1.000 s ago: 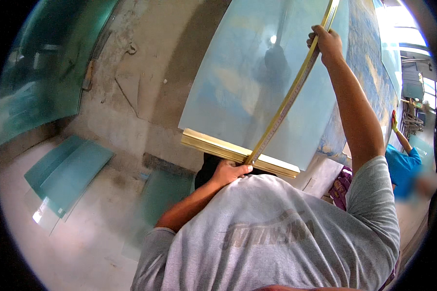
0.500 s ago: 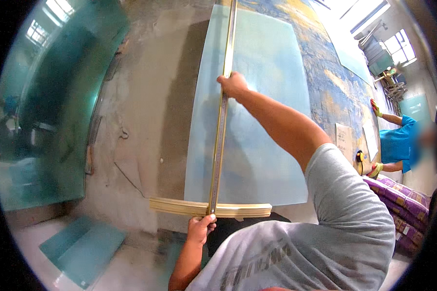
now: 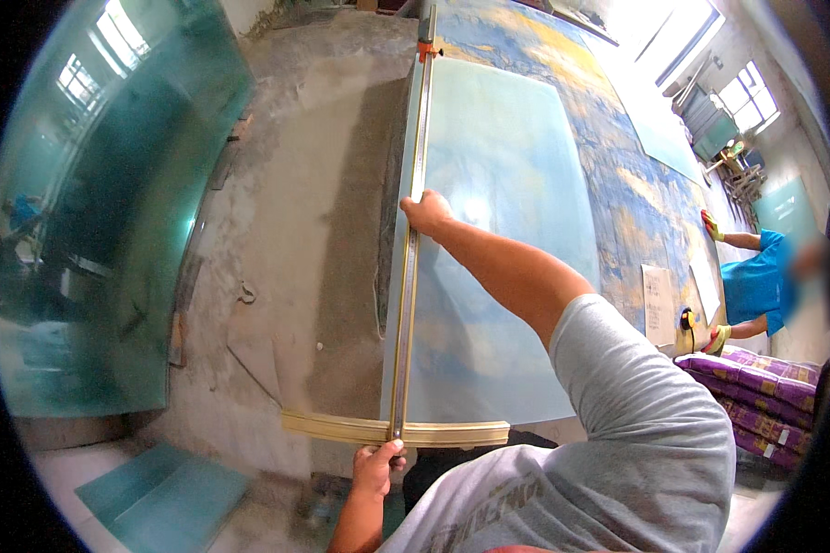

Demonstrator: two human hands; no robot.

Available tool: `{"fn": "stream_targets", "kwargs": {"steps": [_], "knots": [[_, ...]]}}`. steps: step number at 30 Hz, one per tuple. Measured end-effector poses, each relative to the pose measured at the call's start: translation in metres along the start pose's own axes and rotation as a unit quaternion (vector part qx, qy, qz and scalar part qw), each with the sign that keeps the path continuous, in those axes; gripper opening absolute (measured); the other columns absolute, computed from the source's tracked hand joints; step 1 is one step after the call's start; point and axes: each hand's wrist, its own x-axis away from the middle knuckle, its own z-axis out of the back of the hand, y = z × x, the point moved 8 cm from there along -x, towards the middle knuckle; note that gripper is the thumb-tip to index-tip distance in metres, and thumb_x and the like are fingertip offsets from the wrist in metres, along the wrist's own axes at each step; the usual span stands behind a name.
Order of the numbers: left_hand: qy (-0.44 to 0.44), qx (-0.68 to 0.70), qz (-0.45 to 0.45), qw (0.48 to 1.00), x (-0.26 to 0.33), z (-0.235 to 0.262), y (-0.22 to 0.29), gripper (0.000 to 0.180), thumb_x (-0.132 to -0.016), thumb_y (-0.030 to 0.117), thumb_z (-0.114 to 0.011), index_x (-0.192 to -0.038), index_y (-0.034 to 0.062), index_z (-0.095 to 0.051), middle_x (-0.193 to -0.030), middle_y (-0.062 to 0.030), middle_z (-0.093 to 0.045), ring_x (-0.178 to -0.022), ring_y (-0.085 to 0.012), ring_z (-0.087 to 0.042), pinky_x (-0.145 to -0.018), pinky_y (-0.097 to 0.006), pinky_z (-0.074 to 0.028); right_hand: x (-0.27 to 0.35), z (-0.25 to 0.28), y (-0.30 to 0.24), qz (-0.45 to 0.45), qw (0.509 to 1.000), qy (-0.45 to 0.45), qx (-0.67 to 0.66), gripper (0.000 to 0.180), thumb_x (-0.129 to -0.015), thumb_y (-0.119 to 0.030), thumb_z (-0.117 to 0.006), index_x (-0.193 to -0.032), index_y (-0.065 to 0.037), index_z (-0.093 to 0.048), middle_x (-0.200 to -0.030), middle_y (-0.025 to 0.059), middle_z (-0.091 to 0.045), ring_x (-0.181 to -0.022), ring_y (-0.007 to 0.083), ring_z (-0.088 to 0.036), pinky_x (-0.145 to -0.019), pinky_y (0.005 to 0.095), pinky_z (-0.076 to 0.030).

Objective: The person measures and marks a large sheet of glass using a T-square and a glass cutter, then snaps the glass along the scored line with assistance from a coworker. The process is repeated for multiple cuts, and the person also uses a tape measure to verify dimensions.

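Observation:
A pale blue glass sheet (image 3: 498, 230) lies on a worktable in front of me. A long yellow T-square ruler (image 3: 409, 276) runs along the sheet's left edge, its crossbar (image 3: 397, 430) against the near edge. My right hand (image 3: 427, 212) presses on the ruler's long blade about halfway up. Down at the near end, my left hand (image 3: 376, 465) grips the ruler just below the crossbar. An orange fitting (image 3: 426, 46) sits on the blade's far end.
Large greenish glass panes (image 3: 111, 212) lean against the wall at left. Glass offcuts (image 3: 157, 498) lie on the floor at lower left. At right, another person in a blue shirt (image 3: 756, 281) with yellow gloves works beside purple patterned cloth (image 3: 756, 396).
The view has swung so the glass sheet lies more squarely ahead. The ruler has come from a slant to straight along the sheet's left edge. Both hands have stayed on it.

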Motion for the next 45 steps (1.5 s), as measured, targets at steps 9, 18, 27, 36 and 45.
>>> {"fn": "stream_targets", "kwargs": {"steps": [9,18,27,36,45], "knots": [[-0.025,-0.021,-0.047,0.998,-0.008,0.011,0.002,0.02,-0.082,0.018,-0.078,-0.094,0.0038,-0.07,-0.077,-0.0067,-0.069,-0.059,-0.0161,-0.064,-0.053,-0.03,-0.05,-0.005,-0.01,-0.004,0.019,0.998,0.015,0.06,0.061,-0.088,-0.046,-0.059,-0.114,0.009,-0.065,-0.11,0.0304,-0.069,-0.109,0.0426,-0.067,-0.096,0.0484,-0.052],[0.001,0.013,0.019,1.0,-0.006,0.011,0.002,0.019,-0.082,0.017,-0.077,-0.092,0.0036,-0.068,-0.076,-0.0072,-0.067,-0.057,-0.0155,-0.061,-0.05,-0.03,-0.049,0.0,-0.011,-0.015,0.003,0.996,-0.035,0.088,0.06,-0.091,-0.046,-0.056,-0.114,0.008,-0.065,-0.111,0.0275,-0.07,-0.107,0.0407,-0.068,-0.093,0.0459,-0.054],[-0.002,0.081,0.099,0.992,-0.002,-0.019,-0.043,0.02,-0.083,0.016,-0.076,-0.095,0.0041,-0.066,-0.076,-0.0083,-0.065,-0.056,-0.0151,-0.057,-0.049,-0.03,-0.047,0.013,0.02,0.021,-0.019,0.999,-0.047,-0.003,0.057,-0.094,-0.041,-0.057,-0.117,0.011,-0.063,-0.113,0.0289,-0.068,-0.104,0.0405,-0.069,-0.092,0.0463,-0.055],[-0.054,0.105,0.146,0.982,0.026,-0.181,-0.145,0.016,-0.086,0.015,-0.076,-0.095,0.0062,-0.066,-0.078,-0.0073,-0.066,-0.058,-0.0136,-0.057,-0.052,-0.029,-0.047,0.04,0.147,0.158,-0.051,0.999,-0.005,-0.007,0.045,-0.092,-0.032,-0.056,-0.105,0.01,-0.068,-0.098,0.0245,-0.073,-0.095,0.0355,-0.072,-0.087,0.0435,-0.057],[-0.094,0.063,0.144,0.983,0.062,-0.379,-0.252,0.017,-0.089,0.019,-0.075,-0.095,0.006,-0.066,-0.082,-0.0063,-0.066,-0.058,-0.0129,-0.055,-0.052,-0.03,-0.047,0.046,0.28,0.334,-0.033,0.999,0.019,0.003,0.048,-0.093,-0.033,-0.054,-0.092,0.012,-0.069,-0.082,0.0249,-0.071,-0.067,0.0333,-0.072,-0.065,0.044,-0.06]]}}
